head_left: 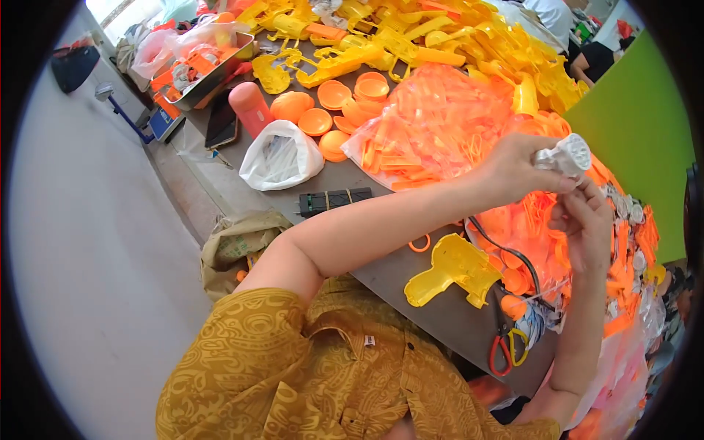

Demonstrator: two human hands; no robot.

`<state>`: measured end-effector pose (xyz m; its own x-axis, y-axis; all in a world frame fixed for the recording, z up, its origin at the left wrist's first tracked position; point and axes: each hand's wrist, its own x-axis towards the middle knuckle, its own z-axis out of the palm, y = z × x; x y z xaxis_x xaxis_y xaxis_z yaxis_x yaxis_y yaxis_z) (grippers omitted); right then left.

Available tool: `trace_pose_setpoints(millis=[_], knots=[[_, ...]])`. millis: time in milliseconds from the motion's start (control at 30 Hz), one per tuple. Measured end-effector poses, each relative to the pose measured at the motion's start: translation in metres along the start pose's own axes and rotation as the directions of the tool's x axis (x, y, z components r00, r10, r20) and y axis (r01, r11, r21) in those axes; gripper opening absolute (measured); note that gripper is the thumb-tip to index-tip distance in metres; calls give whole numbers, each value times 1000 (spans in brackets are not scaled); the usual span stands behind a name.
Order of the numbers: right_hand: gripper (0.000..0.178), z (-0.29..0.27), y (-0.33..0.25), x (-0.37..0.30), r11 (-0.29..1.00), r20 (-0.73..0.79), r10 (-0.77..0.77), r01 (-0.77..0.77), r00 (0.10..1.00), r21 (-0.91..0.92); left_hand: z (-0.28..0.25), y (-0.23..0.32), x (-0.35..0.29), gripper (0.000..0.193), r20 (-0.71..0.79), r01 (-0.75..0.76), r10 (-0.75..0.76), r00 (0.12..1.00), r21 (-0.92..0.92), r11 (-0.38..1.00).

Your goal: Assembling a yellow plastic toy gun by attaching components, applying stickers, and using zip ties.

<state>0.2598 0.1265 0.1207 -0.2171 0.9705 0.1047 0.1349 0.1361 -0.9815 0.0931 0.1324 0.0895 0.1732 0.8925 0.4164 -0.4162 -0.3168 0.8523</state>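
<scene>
Gripping a shiny, round-faced whitish part (567, 155) — left fingers (551, 180); right fingers (579, 208) curled — grip unclear

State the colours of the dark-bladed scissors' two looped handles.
One red loop, one yellow loop; seen best in the head view.

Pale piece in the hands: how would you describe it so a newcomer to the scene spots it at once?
Find the large lime-green panel at the right. Just left of its edge, the left hand grips the pale piece, with the right hand close beneath. Its round, whitish, shiny head sets it apart from the orange parts and yellow parts heaped nearby.
</scene>
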Motion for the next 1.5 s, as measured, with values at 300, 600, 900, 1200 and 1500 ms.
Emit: trace_pose_setpoints(millis=[300,600,900,1200,1500], knots=[[24,33,57,-60,729,-179,191,-17,965,684,-13,-16,-56,33,155,153,-194,969,242,958],[16,49,76,-92,737,27,222,-186,975,649,-19,-12,-58,29,270,329,-383,884,224,917],[15,36,50,-94,982,88,34,-17,996,-186,-29,-9,-62,37,378,183,-336,863,386,904],[10,51,65,-106,944,-81,204,-218,976,-248,-14,-10,-79,31,278,131,-379,883,629,766],[11,71,96,-125,949,-309,271,-307,911,-74,-10,-61,-116,39,64,266,-296,953,289,919]])
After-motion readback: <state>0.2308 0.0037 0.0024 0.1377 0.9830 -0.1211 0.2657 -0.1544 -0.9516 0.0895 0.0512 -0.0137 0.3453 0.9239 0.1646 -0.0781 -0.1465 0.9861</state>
